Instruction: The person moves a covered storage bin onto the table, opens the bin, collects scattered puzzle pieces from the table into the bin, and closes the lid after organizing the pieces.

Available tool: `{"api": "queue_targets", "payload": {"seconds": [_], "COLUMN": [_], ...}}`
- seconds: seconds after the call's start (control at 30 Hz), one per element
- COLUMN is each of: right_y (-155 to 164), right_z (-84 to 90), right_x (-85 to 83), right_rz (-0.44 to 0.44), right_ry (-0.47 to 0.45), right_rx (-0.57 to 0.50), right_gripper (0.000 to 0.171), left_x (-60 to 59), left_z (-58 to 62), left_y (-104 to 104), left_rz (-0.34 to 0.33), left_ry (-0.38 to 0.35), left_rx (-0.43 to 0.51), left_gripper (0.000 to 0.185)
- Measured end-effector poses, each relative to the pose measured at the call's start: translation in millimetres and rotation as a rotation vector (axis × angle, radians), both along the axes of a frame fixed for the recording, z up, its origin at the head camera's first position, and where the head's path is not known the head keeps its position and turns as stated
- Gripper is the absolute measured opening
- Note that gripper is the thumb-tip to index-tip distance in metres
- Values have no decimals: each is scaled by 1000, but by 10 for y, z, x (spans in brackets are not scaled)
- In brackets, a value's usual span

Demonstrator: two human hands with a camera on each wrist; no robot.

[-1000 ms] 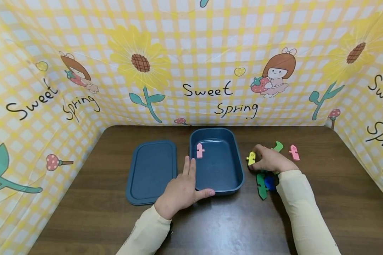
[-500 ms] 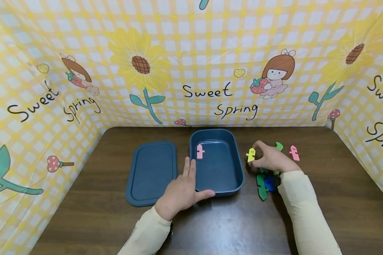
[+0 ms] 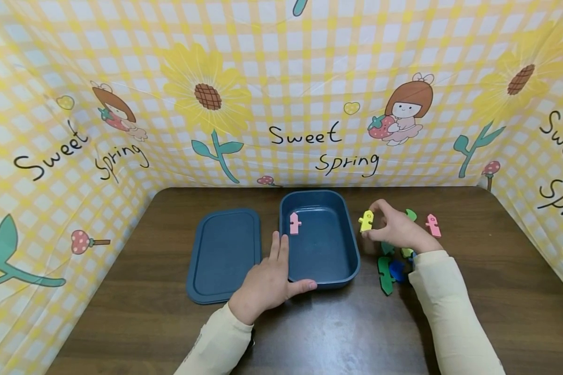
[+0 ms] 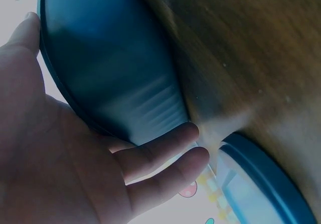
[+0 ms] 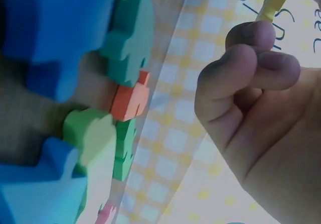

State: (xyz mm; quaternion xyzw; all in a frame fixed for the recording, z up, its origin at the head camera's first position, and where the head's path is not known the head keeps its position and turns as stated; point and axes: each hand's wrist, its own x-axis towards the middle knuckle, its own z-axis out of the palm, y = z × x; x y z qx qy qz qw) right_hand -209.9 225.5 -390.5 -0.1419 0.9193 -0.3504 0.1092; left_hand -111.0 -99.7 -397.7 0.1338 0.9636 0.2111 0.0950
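Note:
My right hand (image 3: 396,229) pinches a yellow foam piece (image 3: 366,221) and holds it in the air just right of the dark blue box (image 3: 352,250); the right wrist view shows its edge (image 5: 273,3) between my fingertips. A pink foam piece (image 3: 294,223) lies inside the box at its left wall. My left hand (image 3: 268,281) rests flat against the box's near-left corner with fingers straight, thumb along the front rim; in the left wrist view the fingers (image 4: 160,156) lie along the box wall (image 4: 120,78). The box's lid (image 3: 222,252) lies flat to its left.
Loose foam pieces lie under and around my right hand: a dark green one (image 3: 384,271), a blue one (image 3: 396,270), a green one (image 3: 411,214) and a pink one (image 3: 433,225). A yellow checked cloth (image 3: 281,94) walls the brown table (image 3: 309,333) on three sides.
My right hand has lifted the yellow piece off the table and moved it slightly up and left toward the box. The left hand has stayed put.

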Motion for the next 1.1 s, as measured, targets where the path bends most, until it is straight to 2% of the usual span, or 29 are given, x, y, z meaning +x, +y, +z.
{"api": "queue_targets", "payload": {"seconds": [0.63,1.1], "right_y": [-279,-644], "right_z": [84,437], "right_x": [41,-172], "right_rz": [66,141], "right_ry": [14,58], "right_rx": [-66,27], "right_gripper": [61,60], "left_x": [5,-6], "left_z": [17,18], "left_y": [1,0], "left_rz": [-2,-7], "left_ry": [-16,-9], "left_rx": [1,-9], "left_gripper": [119,119]}}
